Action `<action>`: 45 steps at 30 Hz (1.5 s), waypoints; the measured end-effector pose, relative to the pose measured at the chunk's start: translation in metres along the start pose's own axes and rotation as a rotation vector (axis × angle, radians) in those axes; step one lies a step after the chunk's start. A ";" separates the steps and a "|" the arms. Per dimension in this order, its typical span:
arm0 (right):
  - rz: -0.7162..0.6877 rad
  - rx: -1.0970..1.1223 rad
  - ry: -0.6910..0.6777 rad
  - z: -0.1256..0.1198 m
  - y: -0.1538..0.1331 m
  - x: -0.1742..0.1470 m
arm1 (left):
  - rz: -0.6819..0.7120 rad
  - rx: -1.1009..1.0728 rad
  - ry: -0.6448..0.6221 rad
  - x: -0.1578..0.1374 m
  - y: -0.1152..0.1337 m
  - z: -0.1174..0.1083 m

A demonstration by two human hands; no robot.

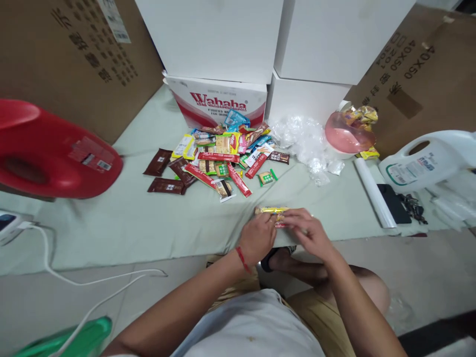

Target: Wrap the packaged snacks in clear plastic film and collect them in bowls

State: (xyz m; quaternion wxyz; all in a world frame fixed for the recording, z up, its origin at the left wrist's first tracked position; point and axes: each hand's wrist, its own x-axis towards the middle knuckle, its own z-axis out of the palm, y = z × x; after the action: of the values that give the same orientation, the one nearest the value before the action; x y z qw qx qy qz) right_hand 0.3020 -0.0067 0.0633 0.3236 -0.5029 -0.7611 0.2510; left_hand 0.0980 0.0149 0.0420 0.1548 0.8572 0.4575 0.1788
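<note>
A small bundle of yellow and red snack packets [270,210] lies at the front edge of the cloth-covered table. My left hand [258,239], with a red string at the wrist, has its fingers closed on the bundle's near left side. From the right, my right hand [308,230] pinches the other end. Fingers cover much of the bundle, so its lower part is hidden. Beyond it lies a loose pile of wrapped snacks: red stick packets [239,180], brown packets [166,186], a green-ended biscuit packet [267,178] and several yellow ones.
Clear plastic bags [297,141] and a pink bowl [344,134] stand right of the pile. A white roll [375,193], a black phone-like slab [393,203] and a white jug [424,163] are further right. A red jug [55,151] stands left; a Wahaha box [219,99] is behind.
</note>
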 end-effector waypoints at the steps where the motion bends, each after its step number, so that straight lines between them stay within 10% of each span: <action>1: 0.098 -0.023 0.146 -0.004 0.006 -0.005 | 0.023 0.025 -0.007 -0.003 -0.002 0.003; 4: 0.442 -0.222 0.417 -0.006 0.024 -0.014 | 0.081 0.075 -0.015 -0.008 -0.008 0.008; 16: 0.626 -0.371 0.068 -0.001 -0.007 0.020 | 0.103 0.128 -0.008 -0.007 -0.010 0.014; 24: 0.354 -0.594 0.176 0.085 -0.026 0.018 | 0.147 -0.139 0.020 -0.003 -0.016 0.009; 29: 0.257 -0.644 0.201 0.094 -0.017 -0.010 | 0.187 -0.560 0.242 -0.021 -0.043 -0.024; 32: 0.285 -0.648 0.177 0.093 -0.018 -0.012 | 0.131 -0.385 0.393 -0.031 -0.060 -0.036; 38: 0.290 -0.669 0.215 0.099 -0.028 -0.008 | 0.397 0.005 0.016 -0.024 -0.061 -0.017; 45: 0.106 -0.458 0.140 0.105 -0.032 -0.026 | 0.398 0.109 -0.045 -0.007 -0.043 -0.008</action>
State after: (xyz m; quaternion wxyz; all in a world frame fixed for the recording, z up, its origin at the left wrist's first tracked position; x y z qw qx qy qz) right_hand 0.2112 -0.0485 0.0100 0.2395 -0.6186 -0.7464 0.0533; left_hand 0.0598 0.0327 0.0295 0.0801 0.9415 0.2846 0.1616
